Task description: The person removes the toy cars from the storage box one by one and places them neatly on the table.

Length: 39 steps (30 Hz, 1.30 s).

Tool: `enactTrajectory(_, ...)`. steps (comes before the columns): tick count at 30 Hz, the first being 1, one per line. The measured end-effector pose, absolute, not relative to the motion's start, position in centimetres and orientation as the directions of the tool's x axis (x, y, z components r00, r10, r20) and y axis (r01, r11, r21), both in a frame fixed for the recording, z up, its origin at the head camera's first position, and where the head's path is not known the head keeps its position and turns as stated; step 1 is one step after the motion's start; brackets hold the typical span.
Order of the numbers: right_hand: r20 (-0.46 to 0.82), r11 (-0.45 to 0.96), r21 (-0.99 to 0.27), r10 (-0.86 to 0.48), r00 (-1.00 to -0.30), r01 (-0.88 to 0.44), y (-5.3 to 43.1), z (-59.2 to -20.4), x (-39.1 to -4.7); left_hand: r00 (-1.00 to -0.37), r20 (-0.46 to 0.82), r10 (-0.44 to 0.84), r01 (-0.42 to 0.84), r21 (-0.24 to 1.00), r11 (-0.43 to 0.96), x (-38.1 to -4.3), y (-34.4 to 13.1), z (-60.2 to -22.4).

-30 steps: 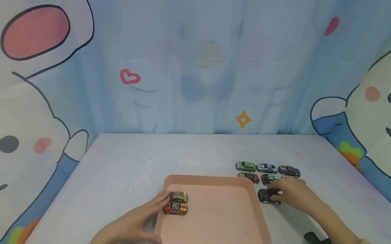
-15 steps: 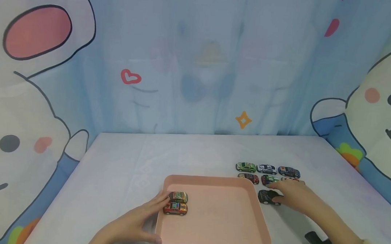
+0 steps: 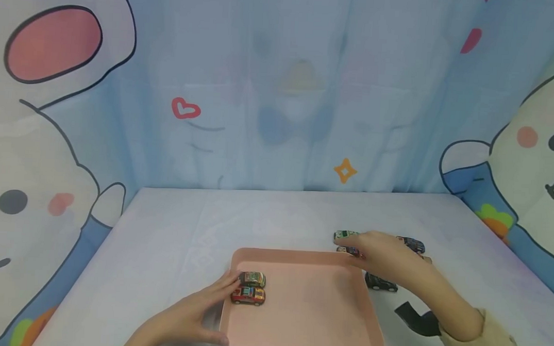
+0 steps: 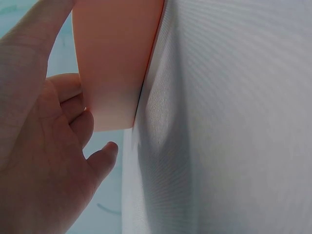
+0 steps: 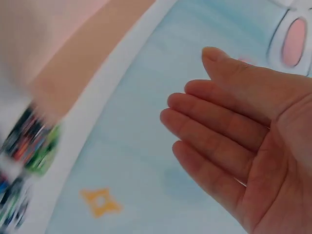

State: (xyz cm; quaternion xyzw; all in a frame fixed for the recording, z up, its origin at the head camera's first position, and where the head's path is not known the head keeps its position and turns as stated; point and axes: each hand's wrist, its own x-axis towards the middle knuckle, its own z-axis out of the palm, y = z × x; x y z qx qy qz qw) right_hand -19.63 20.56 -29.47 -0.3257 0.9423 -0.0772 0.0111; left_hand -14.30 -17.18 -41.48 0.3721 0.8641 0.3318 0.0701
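Note:
My left hand point(image 3: 194, 311) holds the left side of a pink tray point(image 3: 301, 256), its fingers over the rim beside two toy cars. The tray's outer wall point(image 4: 117, 58) shows in the left wrist view. Inside the tray lie a yellowish toy car point(image 3: 252, 279) and a red toy car point(image 3: 248, 295). My right hand point(image 3: 389, 255) is over the tray's far right corner and the cars behind it; in the right wrist view its fingers point(image 5: 209, 131) are extended and nothing is held. A black toy car point(image 3: 380, 282) sits right of the tray.
Behind the tray stand a green car point(image 3: 345, 234), a red patterned car point(image 3: 349, 251) and a dark blue car point(image 3: 411, 244), partly covered by my right hand. A white-clothed table point(image 3: 200, 226) meets a blue cartoon curtain point(image 3: 282, 158).
My right hand has let go of the black car, which stays right of the tray, and has moved left and up over the back cars. My left hand has not moved.

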Motion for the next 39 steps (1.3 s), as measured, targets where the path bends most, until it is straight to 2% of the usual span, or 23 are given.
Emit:
enactTrajectory(7,0.068,0.681,-0.159,-0.714,-0.697,-0.714,15.0,-29.7,-20.1,-0.708,0.131,0.694,0.605,0.62,0.5,-14.4,-17.2,-41.5)
enactTrajectory(13,0.097,0.569,-0.177,-0.802,-0.589,-0.803,11.3,-31.6,-21.3,-0.711,0.125,0.692,0.597,0.627,0.5,-14.5,-17.3,-41.4)
enactTrajectory(16,0.084,0.537,-0.182,-0.826,-0.557,-0.824,9.8,-32.8,-21.7,-0.711,0.125,0.692,0.594,0.634,0.495,-14.5,-17.4,-41.5)
enactTrajectory(20,0.015,0.558,-0.209,-0.82,-0.573,-0.803,8.2,-34.4,-22.0,-0.703,0.128,0.699,0.598,0.637,0.485,-14.5,-17.4,-41.6)
enactTrajectory(26,-0.047,0.591,-0.183,-0.804,-0.593,-0.786,6.4,-36.3,-22.1,-0.704,0.103,0.703,0.584,0.647,0.49,-14.5,-17.4,-41.5)
enactTrajectory(30,-0.025,0.57,-0.217,-0.814,-0.58,-0.792,6.3,-37.3,-22.2,-0.699,0.109,0.706,0.592,0.642,0.487,-14.5,-17.5,-41.5)
enactTrajectory(39,0.024,0.588,-0.245,-0.791,-0.611,-0.771,6.1,-38.4,-22.5,-0.687,0.131,0.714,0.612,0.634,0.473,-14.5,-17.4,-41.5)
